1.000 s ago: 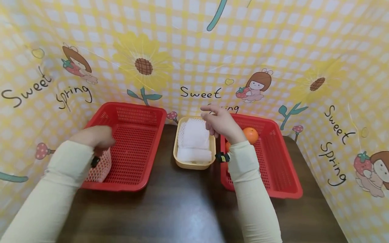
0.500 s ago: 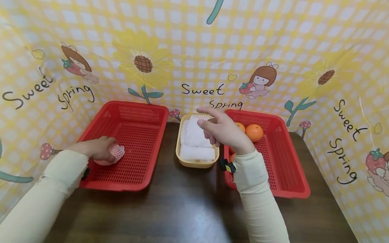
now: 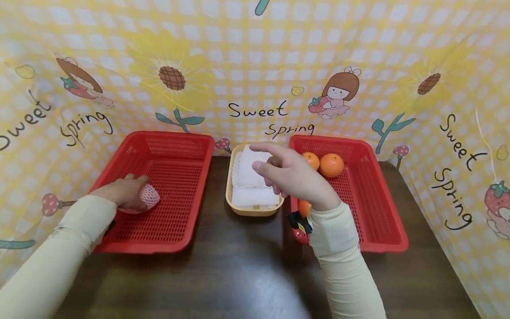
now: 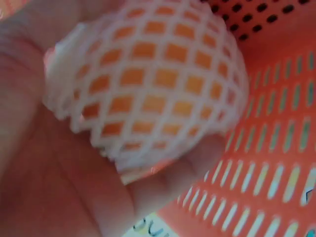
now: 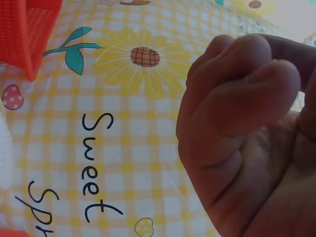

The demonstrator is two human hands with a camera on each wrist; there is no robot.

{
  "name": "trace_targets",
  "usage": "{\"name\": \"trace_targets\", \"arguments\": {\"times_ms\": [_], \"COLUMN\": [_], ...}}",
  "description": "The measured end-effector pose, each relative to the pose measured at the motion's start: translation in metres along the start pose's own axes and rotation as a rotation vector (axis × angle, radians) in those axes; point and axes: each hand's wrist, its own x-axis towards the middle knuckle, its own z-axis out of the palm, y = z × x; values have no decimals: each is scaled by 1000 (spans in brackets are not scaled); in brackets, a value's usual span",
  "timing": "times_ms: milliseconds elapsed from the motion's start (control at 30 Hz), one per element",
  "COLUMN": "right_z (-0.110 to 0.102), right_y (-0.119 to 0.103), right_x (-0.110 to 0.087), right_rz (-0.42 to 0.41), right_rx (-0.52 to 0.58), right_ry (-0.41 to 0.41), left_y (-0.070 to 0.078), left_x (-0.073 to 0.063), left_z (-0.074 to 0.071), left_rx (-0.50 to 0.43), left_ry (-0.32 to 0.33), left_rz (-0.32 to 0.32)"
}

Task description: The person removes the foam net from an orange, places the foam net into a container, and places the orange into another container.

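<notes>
My left hand (image 3: 125, 192) reaches into the left red basket (image 3: 179, 173) and holds an orange in a white foam net (image 3: 149, 197). In the left wrist view, fingers and thumb curve round the netted orange (image 4: 160, 84), low by the slotted basket wall. My right hand (image 3: 292, 175) hovers over the small yellow basket (image 3: 255, 212), which holds a stack of white foam nets (image 3: 253, 177). Its index finger points left and its other fingers are loosely bent. Nothing shows between the fingers of the right hand (image 5: 247, 133) in the right wrist view.
A second red basket (image 3: 384, 199) stands at the right, with several oranges (image 3: 332, 165) along its left and back. The right forearm hides part of it. Behind everything hangs a yellow checked cloth (image 3: 247, 66). The baskets stand on a dark wooden table (image 3: 223, 274).
The left hand has turned and lowered the netted orange into the left basket. The right hand has stayed above the foam nets, its wrist shifting slightly right. The head view has shifted a little.
</notes>
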Motion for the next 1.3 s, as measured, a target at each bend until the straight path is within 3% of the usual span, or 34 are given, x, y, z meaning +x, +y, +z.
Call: {"name": "trace_targets", "arguments": {"times_ms": [100, 167, 333, 500, 633, 800, 933, 1000, 1133, 1200, 1300], "right_z": [2, 2, 5, 20, 31, 38, 43, 46, 52, 55, 59], "right_y": [-1, 1, 9, 21, 28, 33, 35, 35, 33, 32, 30], "right_x": [-1, -1, -1, 3, -1, -13, -20, -21, -20, -21, -24], "right_rz": [-10, -19, -63, -108, -172, -391, -585, -668, -802, -817, -792], "right_rx": [-37, -51, -61, -136, -54, 284, 488, 480, 324, 255, 182], "right_ry": [-6, -3, -34, -117, -157, -140, -9, 96, 283, 325, 319], "left_y": [-2, 5, 47, 101, 136, 162, 171, 175, 180, 181, 184], "left_x": [-8, -17, -50, -79, -92, -97, -93, -91, -88, -88, -88], "left_z": [-5, -13, -36, -40, -36, -33, -31, -30, -25, -24, -22], "left_rx": [-45, -94, -235, -323, -363, -493, -604, -645, -702, -725, -777], "left_ry": [90, 133, 209, 418, 529, 549, 529, 502, 446, 437, 433], "left_rz": [42, 73, 186, 436, 616, 775, 821, 829, 819, 807, 843]}}
